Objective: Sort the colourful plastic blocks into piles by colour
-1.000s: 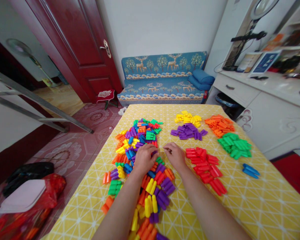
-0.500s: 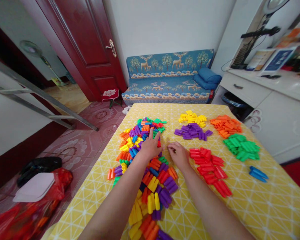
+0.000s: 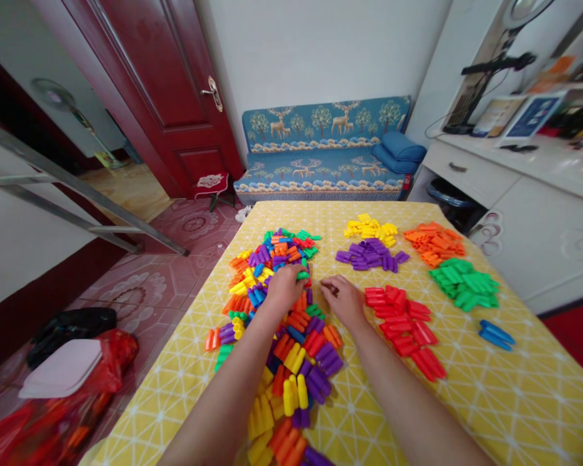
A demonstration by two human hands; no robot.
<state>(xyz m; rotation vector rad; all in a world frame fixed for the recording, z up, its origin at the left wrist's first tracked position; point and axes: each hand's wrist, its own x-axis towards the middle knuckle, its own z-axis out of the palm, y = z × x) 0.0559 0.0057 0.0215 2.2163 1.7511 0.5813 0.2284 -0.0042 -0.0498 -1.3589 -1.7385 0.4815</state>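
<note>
My left hand (image 3: pixel 286 286) is over the mixed heap of coloured plastic pieces (image 3: pixel 296 336), its fingers closed on a green plastic piece (image 3: pixel 302 275). To the right of the heap, my right hand (image 3: pixel 341 298) rests low over the cloth with fingers curled together; whether anything is between them is hidden. Beside it lies a pile of red pieces (image 3: pixel 408 327). Farther off are purple pieces (image 3: pixel 372 254) and yellow pieces (image 3: pixel 370 228). Orange pieces (image 3: pixel 434 243), green pieces (image 3: pixel 464 285) and a small blue set (image 3: pixel 496 334) lie along the right side.
A yellow patterned cloth (image 3: pixel 369 427) covers the table. Behind it stands a blue sofa (image 3: pixel 320 155), with a white cabinet (image 3: pixel 539 226) at the right. Left of the table are a metal ladder (image 3: pixel 78 188), a small stool (image 3: pixel 212 184) and red plastic bags (image 3: pixel 43 421) on the floor.
My left hand has drawn back slightly toward me, its spread fingers now closed around a green piece. My right hand stays nearly in place. The whole view has shifted a little.
</note>
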